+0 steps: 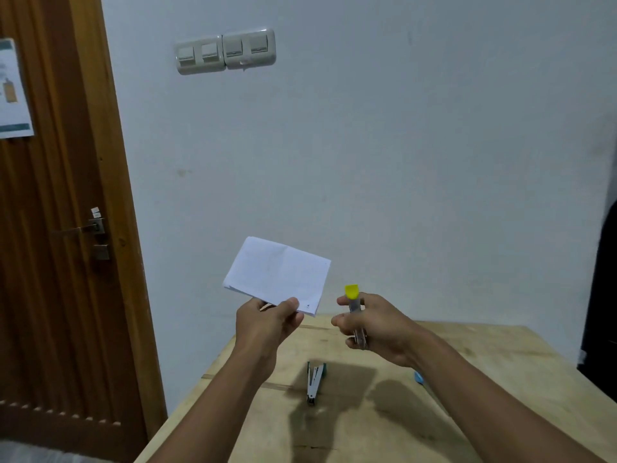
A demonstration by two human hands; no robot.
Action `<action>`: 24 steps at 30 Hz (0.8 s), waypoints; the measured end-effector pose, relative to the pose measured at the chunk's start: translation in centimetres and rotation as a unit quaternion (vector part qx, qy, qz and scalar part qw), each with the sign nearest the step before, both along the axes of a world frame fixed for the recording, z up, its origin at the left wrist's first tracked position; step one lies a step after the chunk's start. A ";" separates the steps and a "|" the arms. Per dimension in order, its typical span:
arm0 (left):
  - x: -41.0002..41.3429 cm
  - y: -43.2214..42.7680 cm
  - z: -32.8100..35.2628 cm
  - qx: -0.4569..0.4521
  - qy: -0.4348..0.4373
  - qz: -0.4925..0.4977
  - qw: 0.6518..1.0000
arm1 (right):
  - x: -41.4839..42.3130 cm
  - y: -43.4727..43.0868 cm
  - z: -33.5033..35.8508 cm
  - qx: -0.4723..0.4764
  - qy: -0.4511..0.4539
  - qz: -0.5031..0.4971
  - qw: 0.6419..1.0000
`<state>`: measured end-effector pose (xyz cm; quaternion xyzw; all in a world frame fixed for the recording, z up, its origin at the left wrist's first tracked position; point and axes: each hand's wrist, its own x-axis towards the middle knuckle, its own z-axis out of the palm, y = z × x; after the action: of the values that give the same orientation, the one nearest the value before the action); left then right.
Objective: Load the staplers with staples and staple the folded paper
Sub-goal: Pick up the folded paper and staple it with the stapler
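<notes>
My left hand (267, 320) pinches the lower edge of a folded white paper (278, 275) and holds it up in front of the wall. To its right, my right hand (370, 325) grips a metal stapler with a yellow end (354, 297), held upright above the table. A second stapler with green trim (315, 382) lies on the wooden table (484, 362) below the hands, its top swung open. A small blue object (419, 376) shows on the table just behind my right forearm, mostly hidden.
A white wall with a bank of light switches (226, 51) stands behind the table. A brown wooden door (50, 228) with a metal handle (95, 227) is at the left. Something dark (601, 295) hangs at the right edge.
</notes>
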<state>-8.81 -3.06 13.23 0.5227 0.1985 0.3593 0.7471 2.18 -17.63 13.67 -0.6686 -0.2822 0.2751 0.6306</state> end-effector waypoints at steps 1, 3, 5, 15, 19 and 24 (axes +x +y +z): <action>0.0 0.1 0.0 0.001 0.000 0.002 1.000 | -0.1 -0.1 -0.2 -0.018 -0.034 0.003 0.999; -0.1 0.1 0.0 0.005 0.002 0.006 1.000 | -0.3 -0.1 -0.6 -0.069 -0.108 0.001 0.992; -0.1 0.2 -0.1 0.011 0.001 0.004 1.000 | -0.4 -0.1 -1.1 -0.114 -0.191 -0.019 0.975; 0.0 0.2 -0.8 0.053 0.029 0.003 0.998 | -0.3 0.2 -1.2 -0.152 -0.334 -0.067 0.928; 0.2 -0.1 -1.2 0.056 0.035 -0.008 0.998 | -0.6 0.5 -1.1 -0.146 -0.321 -0.060 0.934; 0.1 -0.2 -1.3 0.068 0.042 -0.014 0.997 | -1.2 0.5 -0.5 -0.111 -0.216 -0.042 0.969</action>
<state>-8.67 -3.23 11.89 0.5896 0.1980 0.3390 0.7059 0.97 -17.17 13.22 -0.7893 -0.3507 0.1270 0.4877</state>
